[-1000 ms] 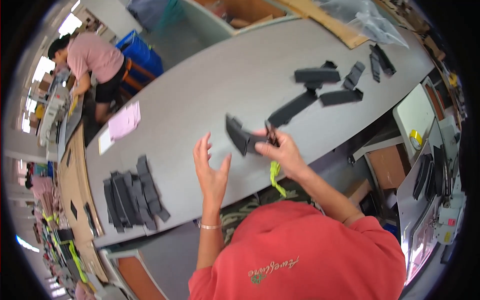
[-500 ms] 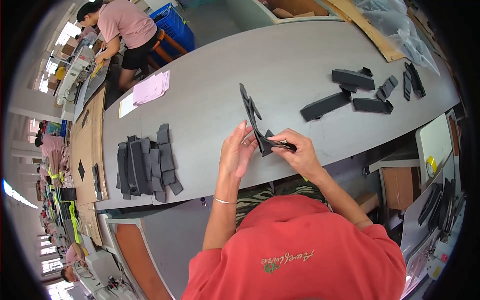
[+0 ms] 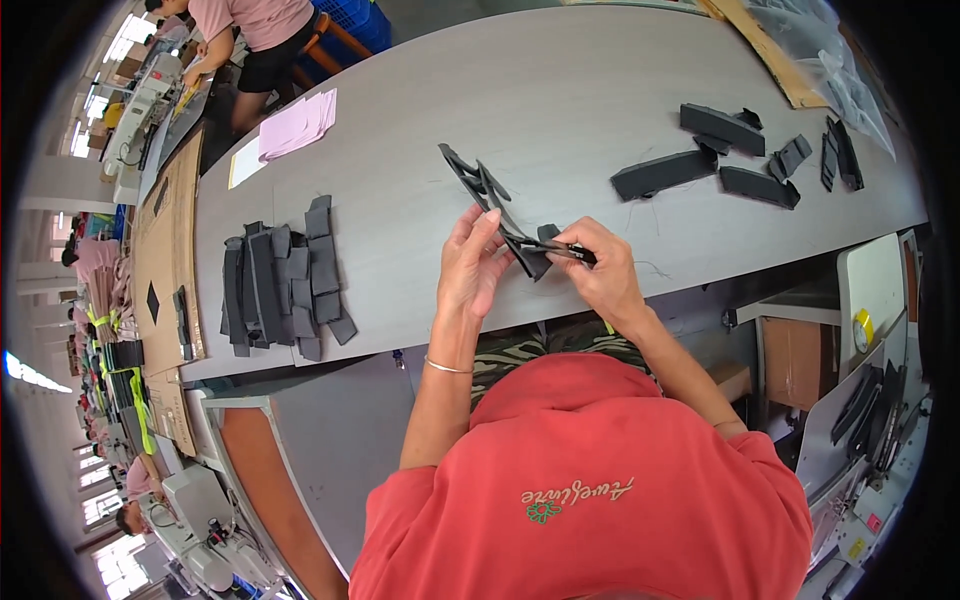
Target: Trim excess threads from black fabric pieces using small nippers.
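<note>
Above the table's near edge, my left hand (image 3: 472, 262) pinches a black fabric piece (image 3: 513, 235) between thumb and fingers. The piece is long and folded, with a loose strap-like strip, and its upper end tilts away to the left. My right hand (image 3: 605, 270) is closed round small black thread snips (image 3: 575, 252), held against the lower end of the piece. The blade tips are hidden by the fabric. To the left lies a batch of similar black pieces (image 3: 265, 285), laid side by side. Several more black pieces (image 3: 665, 175) are scattered at the right.
The grey table (image 3: 420, 95) carries pink sheets (image 3: 300, 128) at the far left and loose thread bits near my right hand. Cardboard (image 3: 770, 50) and clear plastic (image 3: 825, 60) lie at the far right. A person in pink (image 3: 255, 25) works at a sewing machine (image 3: 150, 105).
Both hands and the black piece have moved slightly up in the picture, and the piece leans further left. The view has shifted, so the table's contents sit higher. Both holds remain.
</note>
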A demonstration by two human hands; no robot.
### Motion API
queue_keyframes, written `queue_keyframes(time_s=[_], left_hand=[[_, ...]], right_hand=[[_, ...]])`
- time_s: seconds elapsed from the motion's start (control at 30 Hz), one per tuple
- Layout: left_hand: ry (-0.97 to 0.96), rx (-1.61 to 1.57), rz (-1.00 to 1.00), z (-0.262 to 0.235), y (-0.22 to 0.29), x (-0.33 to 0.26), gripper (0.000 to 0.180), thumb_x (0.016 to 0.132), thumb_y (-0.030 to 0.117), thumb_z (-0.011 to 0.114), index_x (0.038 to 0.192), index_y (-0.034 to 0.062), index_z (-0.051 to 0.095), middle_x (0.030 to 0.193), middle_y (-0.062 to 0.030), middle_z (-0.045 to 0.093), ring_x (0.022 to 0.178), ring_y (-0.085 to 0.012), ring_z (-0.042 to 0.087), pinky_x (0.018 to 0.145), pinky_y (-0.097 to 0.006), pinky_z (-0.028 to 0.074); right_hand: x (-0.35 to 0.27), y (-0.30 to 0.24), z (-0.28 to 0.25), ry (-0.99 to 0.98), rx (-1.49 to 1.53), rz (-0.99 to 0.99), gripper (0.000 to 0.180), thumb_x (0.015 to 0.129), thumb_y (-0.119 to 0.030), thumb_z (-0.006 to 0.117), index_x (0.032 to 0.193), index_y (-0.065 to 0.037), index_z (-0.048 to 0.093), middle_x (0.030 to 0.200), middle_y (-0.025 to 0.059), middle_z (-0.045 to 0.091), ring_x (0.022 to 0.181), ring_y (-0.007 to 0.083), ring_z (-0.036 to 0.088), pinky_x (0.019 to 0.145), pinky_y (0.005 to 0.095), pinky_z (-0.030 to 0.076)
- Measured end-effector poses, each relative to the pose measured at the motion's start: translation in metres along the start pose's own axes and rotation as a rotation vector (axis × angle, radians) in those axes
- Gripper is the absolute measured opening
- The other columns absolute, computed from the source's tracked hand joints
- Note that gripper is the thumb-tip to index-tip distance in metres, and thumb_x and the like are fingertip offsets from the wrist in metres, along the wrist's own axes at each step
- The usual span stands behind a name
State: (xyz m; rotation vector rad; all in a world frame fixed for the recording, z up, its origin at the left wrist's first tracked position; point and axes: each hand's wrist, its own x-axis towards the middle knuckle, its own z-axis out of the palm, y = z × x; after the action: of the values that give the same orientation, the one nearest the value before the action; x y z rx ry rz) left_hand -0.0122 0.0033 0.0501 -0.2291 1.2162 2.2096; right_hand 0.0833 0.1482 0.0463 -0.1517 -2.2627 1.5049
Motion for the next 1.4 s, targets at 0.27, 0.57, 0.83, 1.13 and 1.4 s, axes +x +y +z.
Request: queue_keyframes(time_s=[0.27, 0.57, 0.83, 1.13, 1.4], left_hand=[[-0.056, 0.042, 0.045, -0.002, 0.005, -0.012, 0.043, 0.083, 0.012, 0.067, 0.119, 0.0051, 0.043, 0.093, -0.0038, 0.055, 0.089, -0.0150, 0.055, 0.085, -0.042, 0.048], [-0.326, -0.050, 0.102, -0.006, 0.018, -0.019, 0.032, 0.081, -0.002, 0.062, 0.110, 0.0072, 0.052, 0.116, -0.0177, 0.057, 0.108, -0.0283, 0.058, 0.091, -0.044, 0.049], [-0.270, 0.149, 0.495, -0.007, 0.020, -0.020, 0.026, 0.077, -0.018, 0.051, 0.085, 0.0069, 0.051, 0.116, -0.0196, 0.059, 0.115, -0.0324, 0.056, 0.100, -0.042, 0.043], [-0.191, 0.432, 0.650, -0.011, 0.015, -0.027, 0.030, 0.070, -0.022, 0.049, 0.076, 0.0060, 0.044, 0.114, -0.0175, 0.062, 0.115, -0.0282, 0.056, 0.102, -0.040, 0.040], [-0.167, 0.542, 0.699, -0.012, 0.012, -0.027, 0.028, 0.075, -0.014, 0.058, 0.096, 0.0041, 0.059, 0.110, -0.0107, 0.065, 0.105, -0.0207, 0.059, 0.094, -0.033, 0.044]], right_hand=[[0.005, -0.003, 0.001, 0.020, -0.001, 0.184, 0.011, 0.076, -0.004, 0.067, 0.085, -0.002, 0.061, 0.077, 0.0061, 0.061, 0.067, 0.0174, 0.056, 0.060, 0.0298, 0.043], [0.012, 0.004, 0.000, -0.115, 0.206, 0.264, 0.015, 0.080, -0.003, 0.067, 0.094, -0.004, 0.063, 0.073, -0.0064, 0.053, 0.060, 0.0012, 0.039, 0.053, 0.0195, 0.032], [0.018, -0.019, -0.018, -0.029, 0.201, 0.129, 0.030, 0.085, -0.015, 0.065, 0.115, -0.011, 0.064, 0.089, -0.0004, 0.062, 0.070, 0.0081, 0.050, 0.065, 0.0233, 0.043], [0.017, -0.029, -0.004, -0.136, 0.135, 0.174, 0.021, 0.089, -0.022, 0.059, 0.102, -0.010, 0.069, 0.081, 0.0022, 0.068, 0.067, 0.0087, 0.054, 0.062, 0.0243, 0.042], [0.020, -0.042, 0.000, -0.057, -0.092, 0.088, 0.016, 0.086, -0.008, 0.059, 0.097, -0.003, 0.070, 0.086, 0.0069, 0.070, 0.076, 0.0145, 0.064, 0.067, 0.0254, 0.048]])
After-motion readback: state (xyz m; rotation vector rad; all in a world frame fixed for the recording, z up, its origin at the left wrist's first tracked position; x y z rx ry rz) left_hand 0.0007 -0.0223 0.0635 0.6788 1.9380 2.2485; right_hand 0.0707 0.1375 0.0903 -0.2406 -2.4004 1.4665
